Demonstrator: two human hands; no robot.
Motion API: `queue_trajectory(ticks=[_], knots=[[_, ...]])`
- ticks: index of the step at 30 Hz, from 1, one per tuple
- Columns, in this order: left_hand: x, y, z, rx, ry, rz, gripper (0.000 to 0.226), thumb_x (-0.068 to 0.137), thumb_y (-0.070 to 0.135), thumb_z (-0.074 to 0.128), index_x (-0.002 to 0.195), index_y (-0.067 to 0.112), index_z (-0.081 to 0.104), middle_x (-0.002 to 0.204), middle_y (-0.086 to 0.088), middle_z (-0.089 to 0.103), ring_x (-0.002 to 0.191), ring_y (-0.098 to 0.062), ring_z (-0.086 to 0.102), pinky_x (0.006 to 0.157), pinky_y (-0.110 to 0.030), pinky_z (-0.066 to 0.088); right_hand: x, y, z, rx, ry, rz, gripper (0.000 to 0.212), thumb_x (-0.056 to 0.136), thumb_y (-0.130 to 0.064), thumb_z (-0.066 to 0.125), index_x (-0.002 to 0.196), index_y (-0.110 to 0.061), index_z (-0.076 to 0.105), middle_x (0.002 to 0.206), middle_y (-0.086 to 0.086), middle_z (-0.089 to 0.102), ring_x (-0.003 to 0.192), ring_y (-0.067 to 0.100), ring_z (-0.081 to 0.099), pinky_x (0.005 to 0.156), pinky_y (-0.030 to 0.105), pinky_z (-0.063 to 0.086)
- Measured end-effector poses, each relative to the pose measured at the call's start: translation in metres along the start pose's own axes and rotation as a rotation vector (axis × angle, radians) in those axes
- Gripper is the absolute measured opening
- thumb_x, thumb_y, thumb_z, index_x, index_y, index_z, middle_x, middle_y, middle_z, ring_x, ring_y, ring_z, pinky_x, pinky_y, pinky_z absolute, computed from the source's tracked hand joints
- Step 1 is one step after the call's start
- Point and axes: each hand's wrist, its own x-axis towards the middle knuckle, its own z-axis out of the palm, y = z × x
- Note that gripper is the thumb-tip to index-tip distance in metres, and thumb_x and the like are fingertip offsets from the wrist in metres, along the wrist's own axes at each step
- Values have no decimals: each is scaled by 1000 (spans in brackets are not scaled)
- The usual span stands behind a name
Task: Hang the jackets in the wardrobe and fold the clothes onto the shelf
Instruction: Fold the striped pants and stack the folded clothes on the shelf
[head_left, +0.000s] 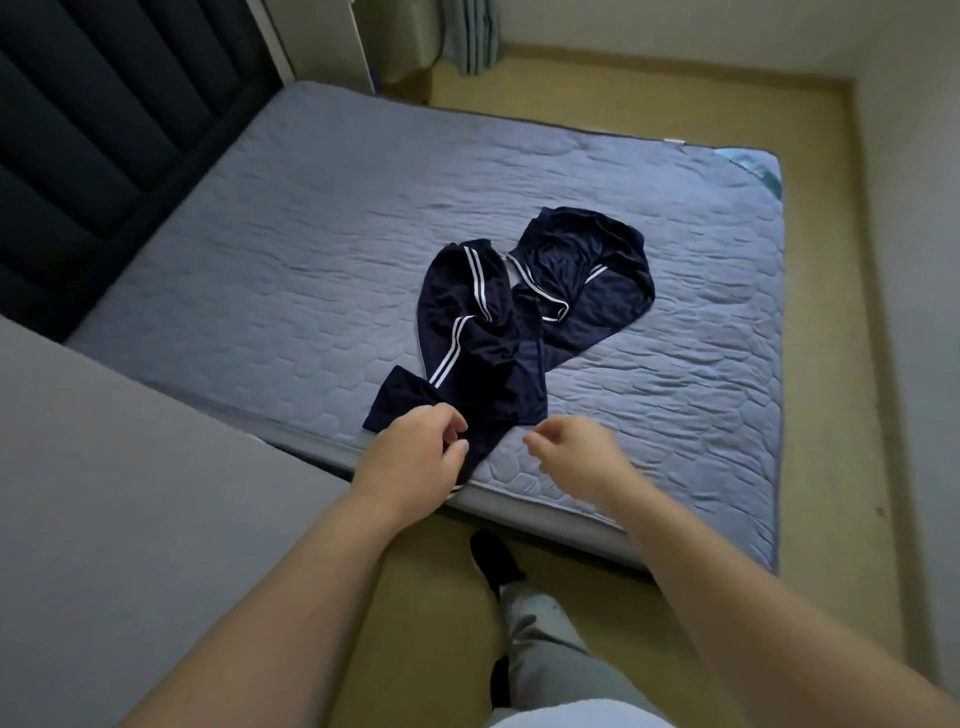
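Note:
A pair of navy track trousers (519, 317) with white side stripes lies crumpled in the middle of the bed, one leg end reaching the near edge. My left hand (415, 452) rests at that near leg end, thumb and fingers pinching the dark cloth. My right hand (576, 452) hovers just right of the trousers above the mattress, fingers loosely curled, holding nothing. No wardrobe or shelf is in view.
The bed has a blue-grey quilted mattress cover (311, 218) and a dark padded headboard (93, 114) at the left. A grey surface (130, 493) fills the lower left. Tan floor (841, 364) runs around the bed; a curtain (472, 36) hangs at the back. My legs stand below.

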Motion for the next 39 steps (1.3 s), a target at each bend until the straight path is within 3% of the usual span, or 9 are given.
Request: queue_trajectory(ticks=[8,12,14,21,25,27,32,36,39], knots=[[147,-74,30,-88,-196,-244,34,98,29,54,132,27,53,132,9,52,112,-9,56,96,-31,48,255,3,55,725,-56,441,9,100,-29,57,102,-23,64,107,7,62,89,17,57,73,30,48],[201,-111,46,-89,-247,-271,34,99,27,52,133,27,53,134,10,51,117,-8,54,101,-30,45,361,22,94,903,-107,657,47,99,-37,57,140,-15,50,148,7,45,131,26,46,105,40,41],[221,-128,54,-106,-237,-295,32,99,25,54,131,27,55,131,11,53,114,-7,54,100,-26,43,399,31,114,945,-137,733,54,99,-42,55,147,-17,45,156,5,38,141,27,37,112,42,34],[243,-167,83,-193,-208,-402,25,98,24,56,118,38,55,118,21,54,101,14,51,75,-2,38,478,45,141,1080,-33,828,52,103,-40,48,148,-14,43,150,7,45,129,29,49,111,41,38],[235,-168,78,-219,-222,-440,26,98,21,57,113,41,53,116,21,55,99,17,50,73,0,39,474,43,124,1172,76,837,33,94,-21,67,124,-9,61,116,9,65,87,24,62,79,36,53],[232,-163,68,-233,-231,-454,26,98,20,56,114,39,54,117,20,56,98,15,51,74,-2,37,462,32,108,1247,109,821,25,88,-10,72,111,-7,63,105,10,68,84,27,66,78,38,57],[241,-139,28,-342,-133,-460,23,96,16,58,115,29,61,116,15,62,97,7,56,77,-10,40,409,-24,52,1479,-6,750,17,78,1,45,89,-7,56,83,13,65,67,28,63,70,36,58],[258,-104,-18,-481,11,-442,19,95,9,60,109,21,62,110,3,67,98,-17,64,93,-42,53,344,-86,-3,1161,-155,521,26,87,-16,62,111,-10,69,107,14,73,95,37,70,90,54,54],[272,-75,-51,-595,106,-459,17,95,7,59,108,17,63,105,-4,66,109,-29,64,100,-49,50,285,-126,-32,849,-109,253,25,91,-8,62,111,-17,72,109,17,72,100,36,69,91,51,55]])
